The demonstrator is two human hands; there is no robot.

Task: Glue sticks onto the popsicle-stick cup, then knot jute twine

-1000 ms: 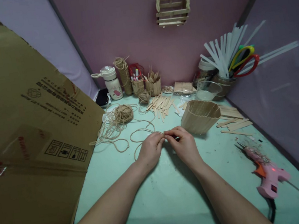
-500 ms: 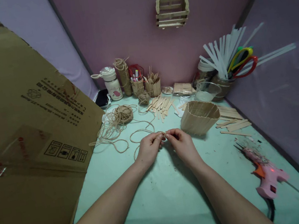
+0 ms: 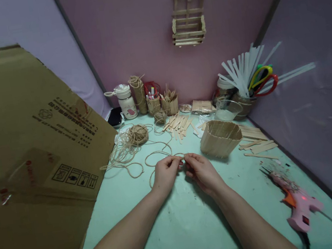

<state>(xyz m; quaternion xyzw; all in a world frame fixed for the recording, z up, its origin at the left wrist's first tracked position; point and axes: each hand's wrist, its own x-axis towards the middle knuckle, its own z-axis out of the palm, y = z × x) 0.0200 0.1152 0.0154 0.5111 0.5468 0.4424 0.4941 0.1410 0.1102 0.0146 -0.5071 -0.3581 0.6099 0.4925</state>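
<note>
My left hand (image 3: 167, 173) and my right hand (image 3: 202, 171) meet over the middle of the table, thumbs and fingertips pinched on a thin piece of brown twine (image 3: 182, 158). From there the twine loops back across the table toward a loose tangle beside a twine ball (image 3: 138, 134). Just beyond my right hand stands an open container made of craft sticks (image 3: 220, 138). The fingers cover the end of the twine.
On the right lies a pink glue gun (image 3: 303, 206) with a lit red light. Loose craft sticks (image 3: 179, 125) lie toward the back. A large cardboard box (image 3: 34, 161) walls off the left. A bottle (image 3: 127, 103) and a pot with scissors (image 3: 244, 104) stand behind.
The camera view has tilted up, so the scene sits lower. My fingertips have shifted slightly on the twine, with a short stretch now showing between them.
</note>
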